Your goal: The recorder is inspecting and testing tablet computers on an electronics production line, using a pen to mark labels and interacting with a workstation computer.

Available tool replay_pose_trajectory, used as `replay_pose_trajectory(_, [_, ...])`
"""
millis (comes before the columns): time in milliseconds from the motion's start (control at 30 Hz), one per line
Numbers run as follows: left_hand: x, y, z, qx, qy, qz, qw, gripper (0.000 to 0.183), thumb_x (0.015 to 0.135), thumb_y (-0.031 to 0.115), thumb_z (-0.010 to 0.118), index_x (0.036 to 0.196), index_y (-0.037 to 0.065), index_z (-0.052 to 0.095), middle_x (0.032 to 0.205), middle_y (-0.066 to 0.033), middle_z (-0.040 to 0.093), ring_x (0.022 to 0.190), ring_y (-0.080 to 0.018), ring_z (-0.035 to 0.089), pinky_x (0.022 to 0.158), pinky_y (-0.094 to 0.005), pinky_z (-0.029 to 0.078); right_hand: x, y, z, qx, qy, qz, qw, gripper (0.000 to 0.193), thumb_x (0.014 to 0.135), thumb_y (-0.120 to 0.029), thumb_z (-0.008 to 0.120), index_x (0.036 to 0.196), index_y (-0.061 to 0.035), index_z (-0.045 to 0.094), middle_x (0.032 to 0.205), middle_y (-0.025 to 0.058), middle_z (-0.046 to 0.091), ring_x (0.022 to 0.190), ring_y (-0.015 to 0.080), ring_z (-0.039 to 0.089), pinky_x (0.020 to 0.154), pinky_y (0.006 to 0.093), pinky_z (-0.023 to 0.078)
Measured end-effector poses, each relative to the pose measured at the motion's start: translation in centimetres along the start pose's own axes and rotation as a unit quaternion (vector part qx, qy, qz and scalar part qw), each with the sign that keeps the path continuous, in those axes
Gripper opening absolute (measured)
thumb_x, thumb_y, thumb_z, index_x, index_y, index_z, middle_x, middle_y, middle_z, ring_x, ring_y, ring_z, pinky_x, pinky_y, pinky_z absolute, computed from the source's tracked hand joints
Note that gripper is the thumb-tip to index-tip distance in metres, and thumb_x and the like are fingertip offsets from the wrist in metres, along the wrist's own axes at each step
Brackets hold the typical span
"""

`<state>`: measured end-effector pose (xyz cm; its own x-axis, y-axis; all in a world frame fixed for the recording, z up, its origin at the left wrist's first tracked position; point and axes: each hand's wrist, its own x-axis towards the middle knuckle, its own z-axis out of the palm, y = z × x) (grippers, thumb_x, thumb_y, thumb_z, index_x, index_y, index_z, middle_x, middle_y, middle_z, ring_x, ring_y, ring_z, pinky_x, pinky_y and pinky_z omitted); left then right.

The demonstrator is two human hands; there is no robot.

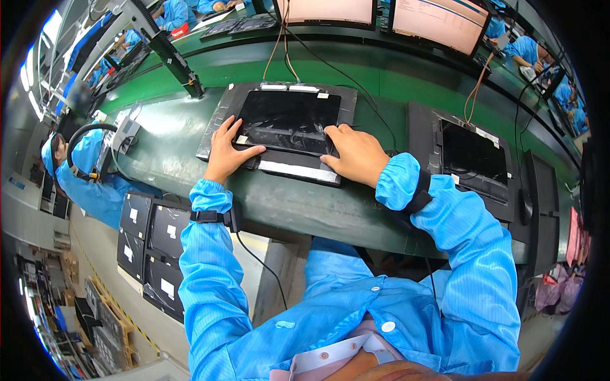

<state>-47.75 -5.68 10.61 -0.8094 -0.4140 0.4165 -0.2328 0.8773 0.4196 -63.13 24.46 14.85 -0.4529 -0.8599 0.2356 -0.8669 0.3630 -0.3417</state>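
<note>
A dark glossy display panel [289,117] lies face up in a black fixture [219,120] on the green bench. My left hand [227,151] grips its lower left corner, fingers along the left edge and thumb over the near edge. At the lower right corner, my right hand [357,154] has its index finger on the panel and its thumb by the near edge. Bent reflections and thin marks show on the glass. A white strip [298,170] runs along the fixture's near side, below the panel. Thin cables reach the far edge.
To the right, a second black fixture [424,127] holds another dark panel [475,152]. Monitors [438,24] stand behind the bench [305,206]. A black post [171,60] rises at the back left. Stacked black trays [166,228] sit lower left, near a co-worker in blue [95,190].
</note>
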Motion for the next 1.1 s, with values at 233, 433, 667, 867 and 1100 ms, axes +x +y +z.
replay_pose_trajectory(233, [0.0, -0.7, 0.7, -0.008, 0.013, 0.023, 1.0, 0.081, 0.069, 0.039, 0.09, 0.135, 0.002, 0.061, 0.148, -0.0161, 0.05, 0.133, -0.0355, 0.047, 0.112, -0.0431, 0.038, -0.3, 0.7, 2.0, -0.023, 0.069, -0.036, 0.997, 0.029, 0.086, -0.026, 0.072, 0.105, -0.0049, 0.064, 0.1, 0.0191, 0.062, 0.086, 0.0365, 0.069, 0.071, 0.0477, 0.056])
replay_pose_trajectory(433, [0.2, -0.6, 0.7, -0.018, -0.019, 0.03, 0.999, 0.073, 0.076, 0.024, 0.086, 0.14, 0.003, 0.056, 0.149, -0.0176, 0.05, 0.135, -0.0355, 0.047, 0.113, -0.0422, 0.037, -0.5, 0.0, 2.3, -0.055, 0.022, -0.01, 0.998, 0.039, 0.081, -0.03, 0.075, 0.107, -0.0047, 0.063, 0.106, 0.0152, 0.06, 0.088, 0.0326, 0.067, 0.069, 0.0457, 0.054])
replay_pose_trajectory(667, [0.3, -1.0, 0.5, -0.046, -0.049, -0.003, 0.998, 0.067, 0.081, 0.021, 0.082, 0.141, 0.004, 0.055, 0.149, -0.0168, 0.048, 0.138, -0.0332, 0.045, 0.115, -0.0408, 0.034, -11.8, -2.4, -3.1, 0.11, -0.038, -0.113, 0.987, 0.047, 0.086, -0.035, 0.073, 0.116, -0.0021, 0.059, 0.11, 0.0171, 0.056, 0.095, 0.0361, 0.065, 0.077, 0.0472, 0.053])
replay_pose_trajectory(867, [-4.1, 6.4, 0.4, 0.041, 0.12, 0.066, 0.99, 0.033, 0.095, 0.016, 0.069, 0.121, -0.003, 0.063, 0.124, -0.0201, 0.061, 0.117, -0.0306, 0.058, 0.102, -0.0402, 0.044, -26.8, 3.7, -8.7, 0.209, 0.16, -0.019, 0.964, 0.034, 0.094, -0.028, 0.068, 0.116, -0.0024, 0.064, 0.11, 0.0145, 0.064, 0.096, 0.034, 0.064, 0.08, 0.0427, 0.053])
replay_pose_trajectory(1100, [-13.5, 23.2, 5.8, -0.313, -0.044, 0.059, 0.947, 0.023, 0.1, 0.007, 0.058, 0.078, 0.001, 0.053, 0.073, -0.0014, 0.049, 0.065, -0.0081, 0.042, 0.058, -0.0252, 0.033, -38.2, 9.0, -8.2, 0.167, 0.343, 0.347, 0.857, 0.011, 0.094, -0.014, 0.067, 0.097, -0.0035, 0.07, 0.086, 0.008, 0.062, 0.073, 0.0208, 0.064, 0.064, 0.0319, 0.05])
